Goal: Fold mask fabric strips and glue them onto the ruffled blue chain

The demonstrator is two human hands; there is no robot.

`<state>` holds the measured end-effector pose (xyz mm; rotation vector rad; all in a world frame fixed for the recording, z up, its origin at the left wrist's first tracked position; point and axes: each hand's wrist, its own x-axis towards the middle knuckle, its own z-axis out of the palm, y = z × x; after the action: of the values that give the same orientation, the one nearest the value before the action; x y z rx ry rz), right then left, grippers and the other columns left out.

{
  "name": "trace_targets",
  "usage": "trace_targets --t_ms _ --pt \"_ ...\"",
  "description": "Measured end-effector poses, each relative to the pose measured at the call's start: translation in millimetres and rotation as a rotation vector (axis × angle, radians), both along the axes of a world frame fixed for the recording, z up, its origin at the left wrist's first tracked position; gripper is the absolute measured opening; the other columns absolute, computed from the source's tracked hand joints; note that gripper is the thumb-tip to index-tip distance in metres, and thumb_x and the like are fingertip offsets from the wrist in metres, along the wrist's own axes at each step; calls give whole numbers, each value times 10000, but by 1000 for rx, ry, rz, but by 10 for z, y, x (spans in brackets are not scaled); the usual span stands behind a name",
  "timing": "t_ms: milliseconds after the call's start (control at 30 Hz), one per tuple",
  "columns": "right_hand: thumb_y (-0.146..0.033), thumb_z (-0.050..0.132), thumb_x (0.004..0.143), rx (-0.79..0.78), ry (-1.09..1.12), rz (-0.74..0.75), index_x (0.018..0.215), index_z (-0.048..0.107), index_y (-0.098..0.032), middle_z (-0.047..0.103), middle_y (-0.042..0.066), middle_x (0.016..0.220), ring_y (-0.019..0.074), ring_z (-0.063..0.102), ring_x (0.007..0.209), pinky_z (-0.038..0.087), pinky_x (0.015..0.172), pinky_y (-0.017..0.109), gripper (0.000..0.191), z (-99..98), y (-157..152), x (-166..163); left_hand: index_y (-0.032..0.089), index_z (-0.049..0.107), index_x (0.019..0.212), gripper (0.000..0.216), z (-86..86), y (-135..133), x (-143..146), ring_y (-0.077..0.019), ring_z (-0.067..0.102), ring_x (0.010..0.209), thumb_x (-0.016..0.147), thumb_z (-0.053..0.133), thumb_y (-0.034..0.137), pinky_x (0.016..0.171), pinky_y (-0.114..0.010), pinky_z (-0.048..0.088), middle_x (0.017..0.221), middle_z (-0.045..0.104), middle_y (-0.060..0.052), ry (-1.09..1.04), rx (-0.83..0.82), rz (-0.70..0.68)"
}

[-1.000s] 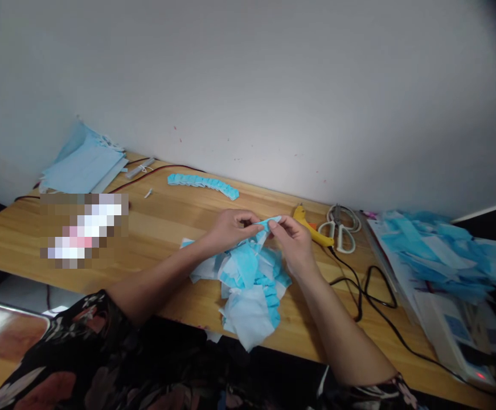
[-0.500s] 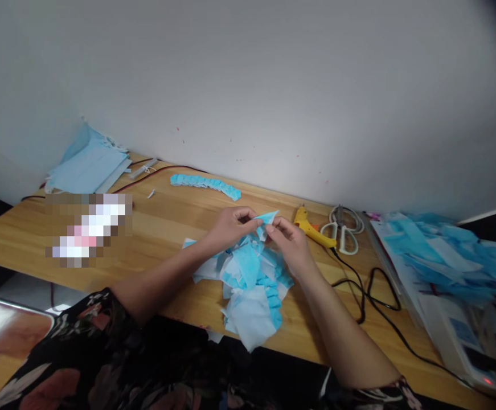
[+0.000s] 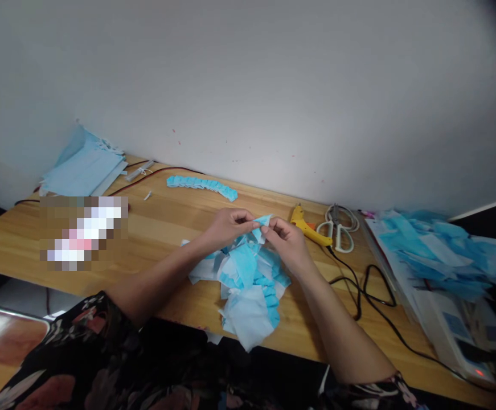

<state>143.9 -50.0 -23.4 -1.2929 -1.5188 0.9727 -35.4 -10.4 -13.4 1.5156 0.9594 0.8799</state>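
Observation:
Between my two hands is a small folded piece of blue mask fabric (image 3: 263, 221). My left hand (image 3: 233, 225) pinches its left side with thumb and forefinger. On the other side my right hand (image 3: 285, 238) grips it between thumb and fingertips. Below them, near the table's front edge, lies a loose pile of blue and white fabric pieces (image 3: 248, 296), some of them pleated. Farther back rests a curved strip of pleated blue fabric (image 3: 202, 185), apart from both hands.
Right of my hands lie a yellow glue gun (image 3: 310, 228), white-handled scissors (image 3: 337, 234) and a looping black cord (image 3: 361, 290). A heap of blue fabric scraps (image 3: 439, 245) is at the far right. Flat blue masks (image 3: 83, 168) are stacked at the back left, behind a pixelated object (image 3: 85, 230).
The view has shifted slightly, so most things appear a little farther left. Both hands still pinch the same fabric piece, whose raised tip looks slightly lower and more folded.

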Motion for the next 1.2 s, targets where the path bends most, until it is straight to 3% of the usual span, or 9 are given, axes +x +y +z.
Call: trace_targets --t_ms 133,233,367,533,667,767,900,1000,1200 --pt "-420 530 884 119 -228 -57 800 642 -215 667 20 776 174 605 743 468 700 305 248 184 78 350 136 623 692 387 -12 38 -29 -88 492 567 664 724 509 539 -207 373 623 587 11 -100 -106 49" --pt "-334 507 890 163 -603 -166 1108 648 -253 718 67 978 237 656 853 498 787 399 271 224 123 732 139 612 683 405 -34 117 -62 -91 515 591 647 736 523 591 -215 408 627 598 10 -174 -134 108" --pt "-100 516 771 216 -1104 -4 1333 540 -200 652 148 1241 333 590 1134 464 945 489 571 53 151 1039 141 626 699 421 -103 223 -94 -98 545 641 621 757 533 692 -234 454 651 608 6 -254 -161 138" --pt "-62 445 775 120 -1311 -14 1406 450 -84 635 238 1231 362 619 1080 496 873 476 632 -132 213 1088 134 647 729 420 -183 272 -105 -96 552 644 618 767 520 708 -244 458 670 618 1 -330 -217 84" --pt "-197 524 808 164 -1071 -144 1394 462 -144 654 214 1198 355 634 1030 501 831 457 592 -6 255 1102 122 655 702 421 -199 293 -106 -82 540 611 575 806 494 677 -237 441 641 613 3 -401 -282 62" --pt "-358 527 861 129 -536 -272 1321 518 -205 694 146 1055 265 660 855 515 718 379 485 182 232 1008 115 671 701 436 -211 309 -104 -80 545 608 533 838 481 672 -235 438 652 629 -8 -455 -340 59" --pt "-477 593 835 61 123 -213 1199 589 -252 670 50 870 192 635 763 490 575 283 428 321 77 663 121 693 726 433 -244 323 -105 -85 569 628 530 852 474 675 -228 445 688 661 -24 -481 -368 47" --pt "-513 572 855 26 297 -157 1182 598 -260 658 28 817 144 580 615 457 501 262 414 257 -69 418 126 696 733 438 -264 323 -109 -84 573 620 522 860 474 663 -223 450 686 665 -21 -470 -386 43" --pt "-573 566 848 -3 325 -12 1213 578 -237 647 40 831 117 502 521 421 440 265 496 106 -171 316 120 679 722 470 -248 278 -112 -88 568 584 535 842 519 578 -207 428 648 649 -19 -376 -403 -8"
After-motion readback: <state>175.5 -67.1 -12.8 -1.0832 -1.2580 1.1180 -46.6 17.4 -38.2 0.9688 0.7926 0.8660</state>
